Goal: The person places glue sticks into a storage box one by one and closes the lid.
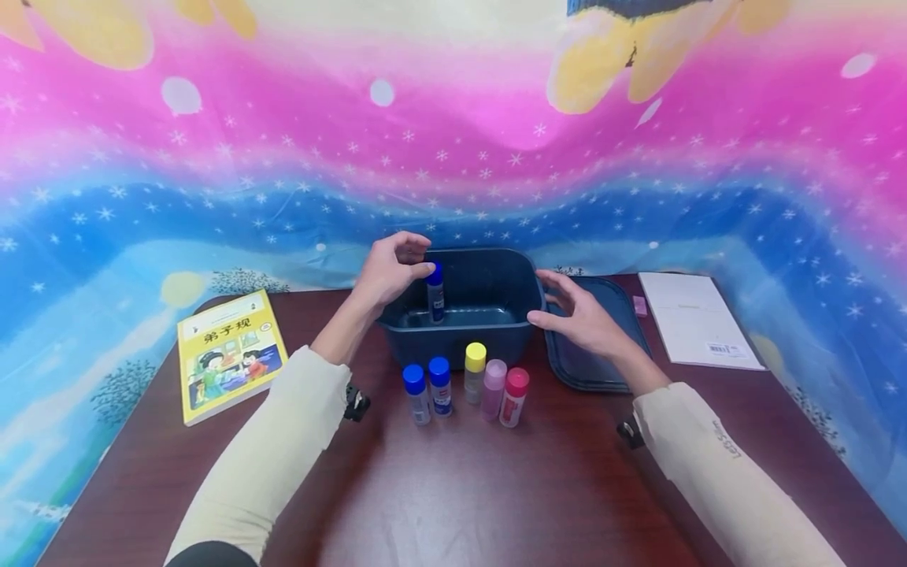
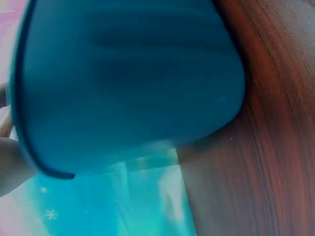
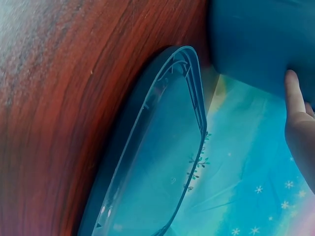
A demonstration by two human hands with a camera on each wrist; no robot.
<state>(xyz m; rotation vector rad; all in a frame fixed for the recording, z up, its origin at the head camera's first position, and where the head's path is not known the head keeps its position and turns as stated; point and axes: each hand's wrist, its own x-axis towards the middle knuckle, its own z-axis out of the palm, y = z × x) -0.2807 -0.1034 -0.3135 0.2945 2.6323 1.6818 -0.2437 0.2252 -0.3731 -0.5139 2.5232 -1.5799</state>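
Under my left hand (image 1: 388, 272) stands a blue-capped glue stick (image 1: 435, 293), upright inside the dark blue bin (image 1: 460, 340); my grip there is fingertips pinched on its cap, the body of the stick hanging straight below them with its foot at or near the bin floor. Just right of that grip, past the bin's far wall, my right hand (image 1: 577, 315) rests with fingers spread and relaxed, thumb touching the bin's right rim, holding nothing. Beneath that right palm lies the bin's lid (image 1: 591, 370), flat on the tabletop (image 1: 496, 488). Nearer me than both grips, five more sticks stand in a row just in front of the bin: two blue-capped (image 1: 427, 390), one yellow-capped (image 1: 475, 372), one pale pink (image 1: 494, 388), one red-capped (image 1: 514, 396).
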